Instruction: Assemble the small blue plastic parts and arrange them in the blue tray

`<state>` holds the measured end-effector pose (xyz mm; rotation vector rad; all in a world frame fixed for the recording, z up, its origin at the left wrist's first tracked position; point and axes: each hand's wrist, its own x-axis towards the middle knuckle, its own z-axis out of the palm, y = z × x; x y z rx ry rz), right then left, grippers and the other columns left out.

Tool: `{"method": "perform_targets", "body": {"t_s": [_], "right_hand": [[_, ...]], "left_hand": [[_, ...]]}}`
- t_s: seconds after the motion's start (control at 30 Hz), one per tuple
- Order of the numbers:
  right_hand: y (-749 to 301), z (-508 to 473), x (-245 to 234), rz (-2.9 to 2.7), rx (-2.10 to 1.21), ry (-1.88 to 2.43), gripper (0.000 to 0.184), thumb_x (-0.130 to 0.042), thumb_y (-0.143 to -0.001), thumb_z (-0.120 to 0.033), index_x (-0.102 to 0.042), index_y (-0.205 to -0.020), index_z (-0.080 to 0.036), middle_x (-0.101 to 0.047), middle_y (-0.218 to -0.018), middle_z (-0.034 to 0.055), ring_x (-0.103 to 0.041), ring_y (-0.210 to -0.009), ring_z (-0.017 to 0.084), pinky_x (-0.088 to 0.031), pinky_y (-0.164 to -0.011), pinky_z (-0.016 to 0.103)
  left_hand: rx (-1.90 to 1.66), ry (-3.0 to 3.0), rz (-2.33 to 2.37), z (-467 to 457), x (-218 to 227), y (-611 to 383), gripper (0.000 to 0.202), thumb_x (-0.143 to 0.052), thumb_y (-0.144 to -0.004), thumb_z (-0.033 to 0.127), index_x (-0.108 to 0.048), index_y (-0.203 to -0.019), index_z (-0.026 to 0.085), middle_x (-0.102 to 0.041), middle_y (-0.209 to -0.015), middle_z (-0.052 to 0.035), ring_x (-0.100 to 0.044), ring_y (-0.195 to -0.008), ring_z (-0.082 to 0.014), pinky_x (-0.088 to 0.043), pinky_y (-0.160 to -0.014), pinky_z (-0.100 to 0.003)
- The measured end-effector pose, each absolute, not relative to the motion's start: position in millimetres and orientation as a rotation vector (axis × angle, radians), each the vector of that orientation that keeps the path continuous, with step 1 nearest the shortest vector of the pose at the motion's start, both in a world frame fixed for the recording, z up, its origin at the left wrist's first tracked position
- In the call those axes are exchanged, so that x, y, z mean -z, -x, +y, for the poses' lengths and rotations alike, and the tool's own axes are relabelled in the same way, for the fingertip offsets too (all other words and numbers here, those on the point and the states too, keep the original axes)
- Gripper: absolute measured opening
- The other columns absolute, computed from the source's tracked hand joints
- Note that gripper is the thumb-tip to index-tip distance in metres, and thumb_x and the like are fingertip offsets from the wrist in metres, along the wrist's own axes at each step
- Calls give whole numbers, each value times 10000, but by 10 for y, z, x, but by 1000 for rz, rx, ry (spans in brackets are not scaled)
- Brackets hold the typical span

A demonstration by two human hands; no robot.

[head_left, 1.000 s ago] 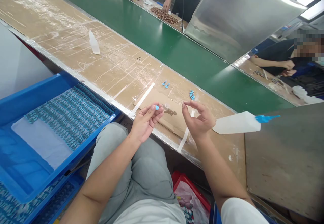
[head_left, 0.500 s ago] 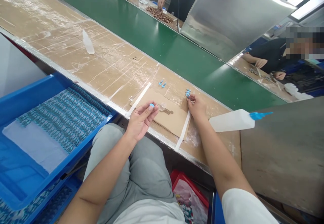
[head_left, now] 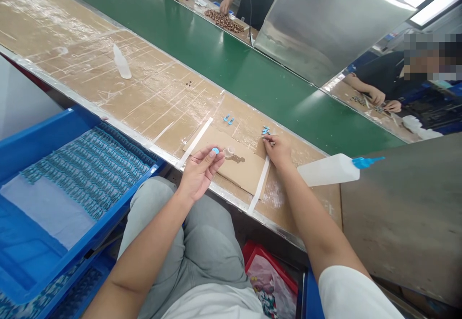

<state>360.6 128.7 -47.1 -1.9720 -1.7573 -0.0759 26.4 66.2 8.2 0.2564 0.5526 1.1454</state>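
Observation:
My left hand (head_left: 199,172) pinches a small round blue piece (head_left: 215,150) between thumb and fingertips, just above the near edge of the cardboard pad. Beside those fingers a small clear cup (head_left: 228,152) sits on the cardboard pad (head_left: 249,176), with a dark wet patch (head_left: 237,159) to its right. My right hand (head_left: 277,149) rests by a little heap of blue pieces (head_left: 266,130), thumb and fingers drawn together; whatever lies between the fingertips is too small to make out. Two blue hook-shaped pieces (head_left: 228,120) lie on the table behind the pad.
A white squeeze bottle (head_left: 330,170) with a blue nozzle lies near my right forearm. Another white bottle (head_left: 121,62) stands further left. A green conveyor belt (head_left: 202,44) runs behind the table. At left, a blue tray (head_left: 142,177) holds rows of blue pieces. Co-workers sit across the belt.
The view has shifted slightly. My left hand keeps its pinch on the round blue piece, and my right hand stays by the heap with its fingers slightly more closed.

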Motion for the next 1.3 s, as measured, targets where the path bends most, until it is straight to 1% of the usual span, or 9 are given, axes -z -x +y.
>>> {"method": "perform_targets", "body": {"t_s": [0.23, 0.4, 0.5, 0.63, 0.8, 0.87, 1.0, 1.17, 1.3], "right_hand": [[-3558, 1287, 435, -1921, 54, 1856, 313, -464, -889, -358, -693, -1005, -179, -666, -1029, 132, -616, -954, 249, -482, -879, 432], [-3434, 1263, 211, -2093, -50, 1718, 257, -495, -890, -347, -702, -960, -212, -658, -955, 95, -629, -849, 210, -522, -780, 366], [-3284, 1248, 42, -2255, -151, 1603, 234, -518, -884, -327, -719, -919, -212, -668, -918, 90, -633, -821, 203, -520, -762, 351], [-3126, 1266, -28, -2276, -287, 1643, 201, -582, -836, -303, -726, -938, -208, -699, -880, 73, -637, -727, 184, -517, -714, 333], [-3085, 1295, 119, -2081, -416, 1741, 299, -684, -768, -398, -720, -994, -206, -724, -809, 42, -643, -656, 165, -524, -639, 304], [-3077, 1278, 170, -1990, -451, 1742, 323, -699, -754, -451, -728, -967, -210, -728, -795, 38, -644, -647, 164, -526, -624, 299], [-3050, 1211, 198, -1950, -479, 1714, 296, -677, -770, -491, -745, -866, -219, -736, -861, 52, -669, -739, 186, -540, -679, 321], [-3061, 1166, 153, -2027, -545, 1644, 268, -645, -811, -433, -742, -959, -231, -726, -1006, 72, -678, -903, 221, -549, -777, 357], [-3057, 1151, 103, -2052, -479, 1735, 263, -633, -825, -388, -733, -1013, -233, -741, -942, 60, -684, -752, 199, -549, -714, 348]], "left_hand": [[-1152, -262, 528, 663, -73, -247, 206, -737, -750, 144, -709, -953, 136, -730, -984, -55, -701, -846, -98, -545, -896, -222], [-1157, -289, 532, 676, -69, -234, 219, -750, -741, 161, -698, -954, 146, -726, -960, -35, -697, -854, -98, -541, -900, -230], [-1157, -290, 538, 681, -68, -233, 217, -756, -734, 166, -699, -942, 144, -727, -953, -35, -698, -851, -101, -534, -917, -244], [-1148, -288, 529, 677, -65, -228, 200, -747, -743, 159, -703, -938, 138, -730, -962, -43, -698, -851, -101, -538, -903, -235], [-1155, -282, 507, 673, -64, -212, 200, -736, -755, 155, -708, -951, 130, -732, -976, -55, -700, -853, -103, -548, -879, -224], [-1156, -281, 506, 676, -65, -204, 197, -731, -761, 157, -709, -955, 129, -733, -977, -58, -701, -860, -106, -547, -882, -223], [-1157, -277, 508, 680, -71, -199, 183, -723, -769, 158, -712, -950, 133, -736, -975, -57, -701, -866, -107, -541, -894, -224], [-1154, -279, 507, 680, -71, -217, 188, -723, -766, 147, -715, -953, 131, -734, -981, -56, -699, -871, -106, -539, -900, -226], [-1147, -276, 502, 675, -68, -226, 179, -714, -775, 141, -716, -954, 133, -733, -980, -53, -698, -868, -102, -544, -889, -218]]}}
